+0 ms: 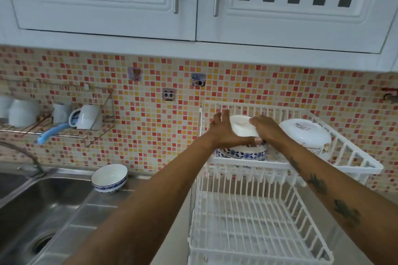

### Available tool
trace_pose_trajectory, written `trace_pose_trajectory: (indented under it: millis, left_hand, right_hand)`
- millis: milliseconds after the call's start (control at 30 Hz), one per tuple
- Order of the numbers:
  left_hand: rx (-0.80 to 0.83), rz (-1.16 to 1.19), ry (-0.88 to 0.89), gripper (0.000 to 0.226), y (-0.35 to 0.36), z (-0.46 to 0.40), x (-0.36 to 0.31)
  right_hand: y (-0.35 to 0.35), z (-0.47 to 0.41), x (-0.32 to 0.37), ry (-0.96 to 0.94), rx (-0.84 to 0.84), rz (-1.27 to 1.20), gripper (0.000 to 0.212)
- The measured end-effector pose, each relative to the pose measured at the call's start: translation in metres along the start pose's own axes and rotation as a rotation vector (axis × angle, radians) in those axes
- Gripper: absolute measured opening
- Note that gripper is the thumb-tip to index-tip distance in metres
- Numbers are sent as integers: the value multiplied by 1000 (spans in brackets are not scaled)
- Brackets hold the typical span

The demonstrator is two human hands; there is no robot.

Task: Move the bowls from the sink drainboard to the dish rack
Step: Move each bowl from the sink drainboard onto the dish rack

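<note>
A white bowl (242, 125) is held upside down over the top tier of the white dish rack (254, 162). My left hand (224, 133) grips its left side and my right hand (267, 128) its right side. Right below it, a blue-patterned bowl (241, 154) sits upside down on that tier. A large white bowl (304, 135) with a small picture leans in the tier's right part. One more blue-and-white bowl (109, 177) stands upright on the steel drainboard (97, 208) beside the sink.
The steel sink (28, 204) with a tap (23, 155) fills the lower left. A wall shelf (53, 129) holds white mugs and a blue-handled tool. White cupboards (193, 0) hang overhead. The rack's lower tier (254, 232) holds nothing I can see.
</note>
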State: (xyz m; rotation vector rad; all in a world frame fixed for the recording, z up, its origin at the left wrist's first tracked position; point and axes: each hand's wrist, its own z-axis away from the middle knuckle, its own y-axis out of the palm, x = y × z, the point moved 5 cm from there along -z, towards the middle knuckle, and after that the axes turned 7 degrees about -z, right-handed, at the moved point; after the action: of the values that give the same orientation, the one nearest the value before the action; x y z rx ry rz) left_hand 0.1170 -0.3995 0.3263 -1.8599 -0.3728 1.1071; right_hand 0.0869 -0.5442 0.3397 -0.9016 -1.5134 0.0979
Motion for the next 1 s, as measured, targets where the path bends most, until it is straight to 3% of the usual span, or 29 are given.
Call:
trace_pose_trajectory:
  millis: [100,200,400,467,633,833,1000]
  left_hand:
    - [-121,59,86,113,-19,10,-6]
    - [-216,200,154,88,-46,22,0]
    - [-434,362,97,44,-107,50,87]
    - [-397,435,9,44,-119,59,136]
    - [-96,418,-232,48,-126,86,273]
    - [-56,525,-606,49,-136,124,426]
    - [-103,578,-771,46,-136,147,518]
  right_hand:
    - [-8,13,26,-314,-164,38,32]
    - [-5,28,62,-421,-248,-22,32]
    - [61,31,146,-506,-125,-88,35]
    - [98,37,172,-527,-51,-139,31]
    - [218,65,217,-714,157,-47,20]
    - [366,61,217,-574,482,42,20]
    - [459,30,177,-249,575,5,30]
